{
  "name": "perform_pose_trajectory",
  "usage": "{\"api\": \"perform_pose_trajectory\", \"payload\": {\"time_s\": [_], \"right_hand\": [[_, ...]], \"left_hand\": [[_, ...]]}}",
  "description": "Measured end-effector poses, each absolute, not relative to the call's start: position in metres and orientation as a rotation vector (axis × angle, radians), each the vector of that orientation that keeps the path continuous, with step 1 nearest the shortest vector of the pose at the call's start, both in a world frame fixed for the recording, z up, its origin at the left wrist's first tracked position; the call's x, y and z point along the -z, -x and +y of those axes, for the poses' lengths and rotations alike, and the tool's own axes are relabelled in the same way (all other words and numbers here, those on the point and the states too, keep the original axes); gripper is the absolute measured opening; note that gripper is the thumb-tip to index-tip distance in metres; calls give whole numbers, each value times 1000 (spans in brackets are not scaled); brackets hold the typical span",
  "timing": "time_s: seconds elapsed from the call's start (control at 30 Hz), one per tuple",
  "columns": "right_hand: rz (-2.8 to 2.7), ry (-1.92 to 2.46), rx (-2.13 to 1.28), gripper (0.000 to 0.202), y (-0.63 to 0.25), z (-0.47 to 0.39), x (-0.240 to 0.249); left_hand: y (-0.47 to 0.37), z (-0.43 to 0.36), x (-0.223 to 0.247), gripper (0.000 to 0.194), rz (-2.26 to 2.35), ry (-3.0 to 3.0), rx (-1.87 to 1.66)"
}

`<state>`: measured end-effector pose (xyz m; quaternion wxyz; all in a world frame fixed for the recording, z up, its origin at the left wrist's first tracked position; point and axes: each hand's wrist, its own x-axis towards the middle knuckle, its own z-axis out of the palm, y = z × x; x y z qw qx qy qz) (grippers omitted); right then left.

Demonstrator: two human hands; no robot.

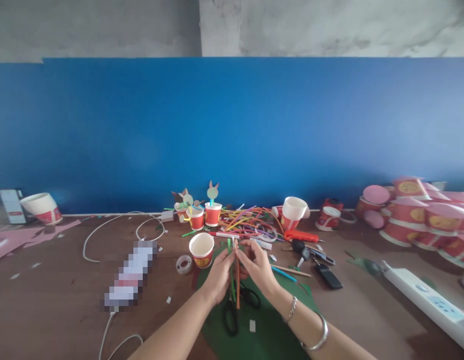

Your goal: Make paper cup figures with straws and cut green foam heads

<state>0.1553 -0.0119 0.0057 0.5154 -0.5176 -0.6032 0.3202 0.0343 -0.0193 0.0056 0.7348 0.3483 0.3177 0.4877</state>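
Observation:
Over a green sheet [271, 340], my left hand [220, 275] is closed round a thin green straw [229, 244]. My right hand [259, 265] pinches an orange straw [238, 292], which hangs almost upright right beside the green one. The fingertips of both hands meet near the straws' upper ends, where a bit of white shows. Below the hands lie black-handled scissors [230, 320], their blades partly hidden. A red and white paper cup [202, 249] stands upright left of my hands, with a roll of clear tape [184, 264] next to it.
Behind the hands spreads a pile of coloured straws [250, 220], beside small cups with a paper rabbit [213, 192]. A red utility knife [301, 236], keys [304, 254] and a power strip [423, 295] lie rightward. Stacked red cups [404, 220] fill the far right. A phone [131, 274] lies left.

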Motion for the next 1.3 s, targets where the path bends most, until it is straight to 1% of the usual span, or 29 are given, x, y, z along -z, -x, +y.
{"api": "perform_pose_trajectory", "payload": {"time_s": [0.07, 0.13, 0.2, 0.27, 0.33, 0.53, 0.67, 0.8, 0.97, 1.13, 1.3], "right_hand": [[-1443, 1260, -782, 34, -156, -10, -4], [-1410, 1243, -860, 33, -157, -8, -3], [-1377, 1191, -1043, 32, -157, -7, -2], [-1350, 1118, -1233, 35, -157, -6, -2], [-1324, 1072, -1306, 37, -157, -6, -3], [-1256, 1082, -1250, 40, -157, -5, -5], [-1245, 1043, -1414, 39, -156, -8, -7], [-1214, 1015, -1530, 35, -157, -9, -11], [-994, 989, -1511, 34, -165, -4, -18], [-958, 951, -1540, 36, -168, -1, -18], [-1063, 1003, -1509, 37, -165, -2, -17]], "left_hand": [[-34, -19, -6, 43, 714, -786, -1064], [-34, -19, -7, 40, 746, -806, -1041], [-34, -19, -8, 36, 771, -818, -1000], [-34, -19, -8, 33, 774, -821, -959], [-34, -19, -8, 31, 765, -816, -928], [-32, -18, -4, 27, 724, -813, -864], [-31, -18, -2, 28, 716, -829, -869], [-31, -19, -2, 33, 702, -886, -829], [-31, -21, -1, 43, 687, -912, -752], [-30, -20, 1, 42, 673, -896, -744], [-31, -21, -2, 43, 689, -895, -761]]}}
